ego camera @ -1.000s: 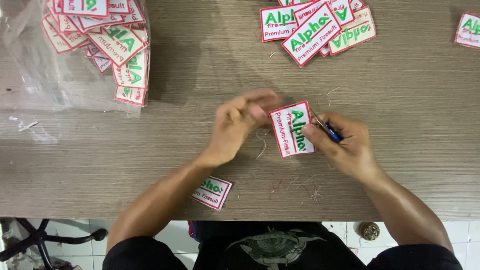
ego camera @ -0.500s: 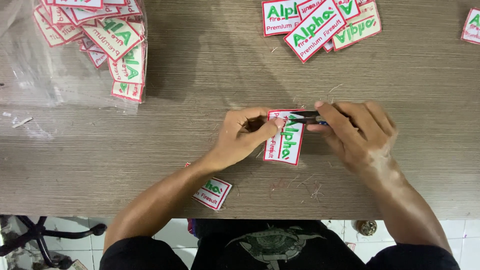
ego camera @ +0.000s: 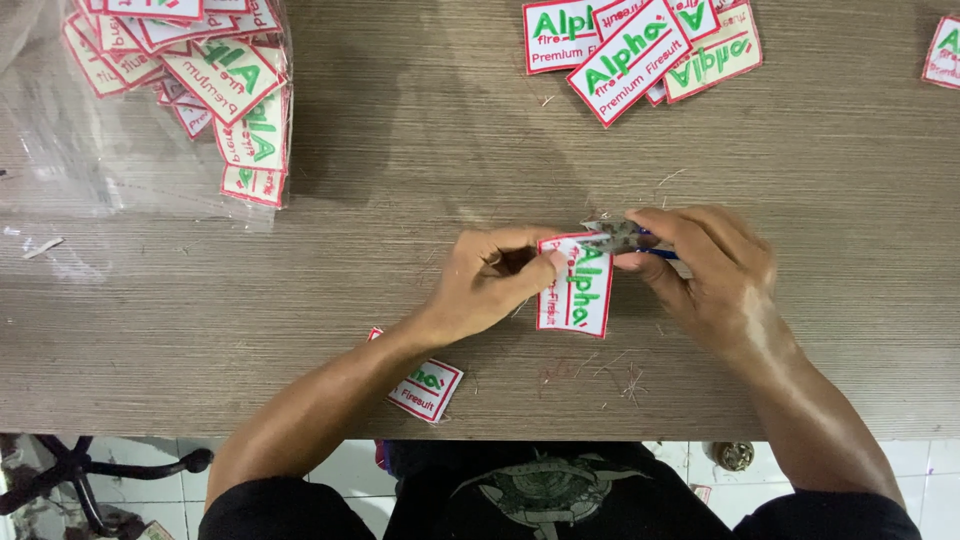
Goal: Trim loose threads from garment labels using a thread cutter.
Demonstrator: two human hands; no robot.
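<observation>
My left hand [ego camera: 490,283] pinches the left edge of a white cloth patch [ego camera: 578,290] with a red border and green lettering, held just above the wooden table [ego camera: 420,200]. My right hand [ego camera: 712,275] holds small thread snips [ego camera: 615,236] with a blue handle, their metal tips at the patch's top edge. Both hands meet at the patch near the table's middle.
A clear plastic bag [ego camera: 150,110] with several like patches lies at the far left. A loose pile of patches [ego camera: 640,45] sits at the far middle, one patch [ego camera: 945,50] at the right edge, another [ego camera: 425,385] near my left forearm. Cut threads [ego camera: 600,375] litter the front.
The patch has turned from tilted to upright and dropped slightly. My right hand moved over its top edge, bringing the snips' tips onto it.
</observation>
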